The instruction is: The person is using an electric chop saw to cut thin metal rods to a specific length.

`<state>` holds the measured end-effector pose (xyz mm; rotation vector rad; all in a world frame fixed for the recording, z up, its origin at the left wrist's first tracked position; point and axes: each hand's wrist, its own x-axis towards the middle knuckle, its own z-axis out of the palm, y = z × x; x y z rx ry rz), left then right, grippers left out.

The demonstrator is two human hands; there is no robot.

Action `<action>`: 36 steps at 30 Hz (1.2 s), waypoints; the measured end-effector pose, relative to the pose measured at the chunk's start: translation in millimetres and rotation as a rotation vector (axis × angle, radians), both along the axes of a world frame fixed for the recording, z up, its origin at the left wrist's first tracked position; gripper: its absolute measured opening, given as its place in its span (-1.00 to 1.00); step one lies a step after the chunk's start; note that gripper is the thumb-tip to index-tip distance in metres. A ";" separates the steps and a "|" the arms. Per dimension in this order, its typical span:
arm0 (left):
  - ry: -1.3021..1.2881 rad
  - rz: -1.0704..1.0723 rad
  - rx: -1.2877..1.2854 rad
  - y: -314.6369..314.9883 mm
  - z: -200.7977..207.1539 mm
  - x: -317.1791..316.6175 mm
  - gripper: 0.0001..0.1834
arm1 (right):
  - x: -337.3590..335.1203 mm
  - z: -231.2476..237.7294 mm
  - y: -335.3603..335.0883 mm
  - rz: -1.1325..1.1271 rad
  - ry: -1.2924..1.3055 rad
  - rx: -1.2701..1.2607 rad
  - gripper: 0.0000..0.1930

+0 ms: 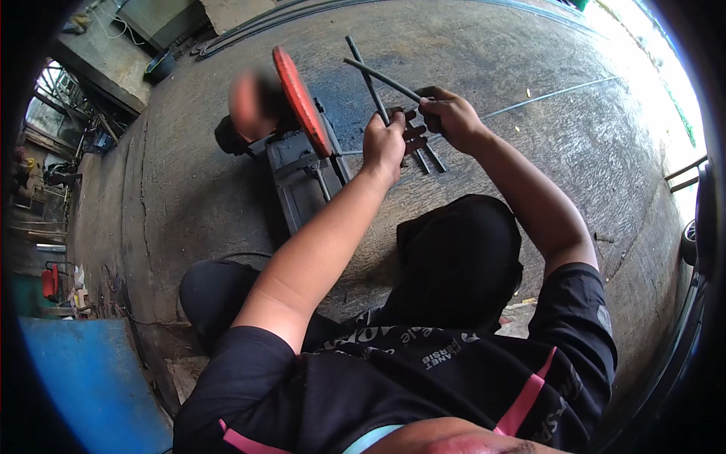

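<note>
With the left grip [386, 142], clasped a slim dark metal rod [375, 98] at the upper centre of the frame; held it aslant, with its far end toward the top. With the right grip [454, 121], just to the right of the left one, pinched the near end of a second metal rod [397, 88] and pointed it toward the upper left. Crossed the two in front of the grips, nearer to their far ends; could not tell whether they were touching there. Saw two short rod ends [435, 159] jutting out below the curled, darkened fingertips [415, 132] of the left grip; could not tell whether grasped as well or lying on the concrete floor [605, 189].

Had a cut-off saw at the upper centre-left, with a red blade guard [301, 102], a partly blurred red and black body [242, 113] and a grey metal base [290, 185]. Saw a long thin rod [560, 96] stretching over the floor toward the upper right. Saw also a black tub [159, 66] at the upper left and a blue panel [91, 378] at the lower left. Bent both knees, in black trousers [461, 257], below the grips.
</note>
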<state>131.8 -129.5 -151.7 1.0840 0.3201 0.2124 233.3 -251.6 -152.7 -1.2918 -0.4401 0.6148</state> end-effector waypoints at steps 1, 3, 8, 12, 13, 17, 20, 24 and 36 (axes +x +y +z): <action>0.043 0.003 0.004 -4.4 -9.0 6.8 -0.83 | 9.8 -22.3 -3.4 -0.043 0.044 -0.046 -0.71; 0.116 -0.001 -0.018 -11.5 -29.4 13.9 -0.82 | 31.6 -75.1 -12.9 -0.152 0.158 0.011 -0.72; 0.374 -0.205 0.151 -8.4 -78.2 5.9 -0.82 | 49.9 -237.0 -51.4 -0.431 0.181 -0.618 -0.73; 0.462 -0.333 0.293 6.7 -101.3 -14.3 -0.82 | 26.1 -330.6 -74.5 -0.712 0.149 -0.941 -0.72; 0.468 -0.358 0.298 9.7 -105.4 -20.4 -0.82 | 26.7 -342.5 -80.1 -0.728 0.178 -0.972 -0.72; 0.515 -0.347 0.279 23.9 -116.9 -34.1 -0.81 | 55.7 -367.1 -74.2 -0.670 0.118 -1.017 -0.74; 0.513 -0.303 0.263 32.9 -122.8 -35.0 -0.83 | 84.2 -372.8 -64.5 -0.619 0.041 -1.013 -0.74; 0.532 -0.241 0.237 41.6 -126.1 -35.9 -0.85 | 107.8 -374.6 -63.1 -0.446 -0.027 -1.270 -0.62; 0.537 -0.246 0.246 48.9 -142.9 -31.8 -0.85 | 99.3 -365.8 -47.7 -0.329 -0.379 -1.399 -0.78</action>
